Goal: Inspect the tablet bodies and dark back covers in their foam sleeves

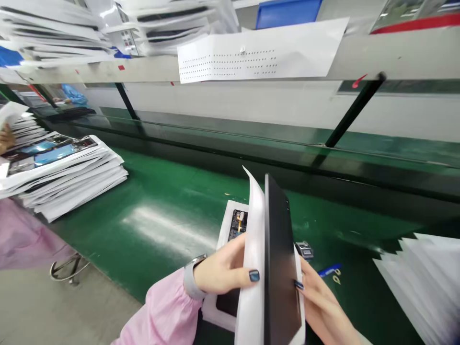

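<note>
In the head view, a flat black tablet-like panel [281,268] stands on edge, tilted slightly, above the green workbench. A white sheet [256,220], perhaps foam, lies against its left face. My left hand [224,270] grips this sheet, thumb on its near side and fingers hidden behind. My right hand [319,299] is closed on the black panel's right side, with its thumb on the dark face. Under my left hand, a device with exposed inner parts [237,225] rests on white packing [223,229]; the raised panel and sheet hide part of it.
Right of my hands lie a small silver-black part [304,249], a blue pen [328,270] and yellowish rings [337,277]. White sheets [427,278] fan out at right. A tall stack [82,179] stands left, beside a co-worker's hand [6,138] and pink sleeve [28,237].
</note>
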Action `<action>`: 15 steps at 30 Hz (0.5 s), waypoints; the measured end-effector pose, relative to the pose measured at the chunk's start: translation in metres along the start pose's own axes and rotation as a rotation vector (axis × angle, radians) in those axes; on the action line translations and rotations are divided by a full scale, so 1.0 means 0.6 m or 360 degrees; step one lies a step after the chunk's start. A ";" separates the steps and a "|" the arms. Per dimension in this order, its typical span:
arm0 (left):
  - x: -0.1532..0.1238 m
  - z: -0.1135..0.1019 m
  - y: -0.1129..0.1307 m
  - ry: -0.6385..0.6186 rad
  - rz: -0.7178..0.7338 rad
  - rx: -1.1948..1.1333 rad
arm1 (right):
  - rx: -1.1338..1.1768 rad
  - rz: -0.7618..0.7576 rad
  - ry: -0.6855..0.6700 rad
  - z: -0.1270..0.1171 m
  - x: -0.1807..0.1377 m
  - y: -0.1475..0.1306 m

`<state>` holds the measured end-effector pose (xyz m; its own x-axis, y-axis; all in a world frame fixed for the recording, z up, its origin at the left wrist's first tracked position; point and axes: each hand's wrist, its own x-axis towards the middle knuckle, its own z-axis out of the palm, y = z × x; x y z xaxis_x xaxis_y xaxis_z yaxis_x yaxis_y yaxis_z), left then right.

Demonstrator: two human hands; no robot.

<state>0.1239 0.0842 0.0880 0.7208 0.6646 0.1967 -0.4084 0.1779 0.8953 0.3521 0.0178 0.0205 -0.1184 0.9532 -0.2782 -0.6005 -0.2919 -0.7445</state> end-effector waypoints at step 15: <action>-0.022 0.008 0.029 0.0086 0.0124 0.0429 | -0.0313 -0.0675 0.0282 -0.001 -0.012 0.007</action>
<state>0.1097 0.0751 0.1027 0.6595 0.7076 0.2539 -0.2922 -0.0699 0.9538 0.3511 0.0097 0.0192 0.2504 0.9681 -0.0126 -0.4044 0.0927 -0.9099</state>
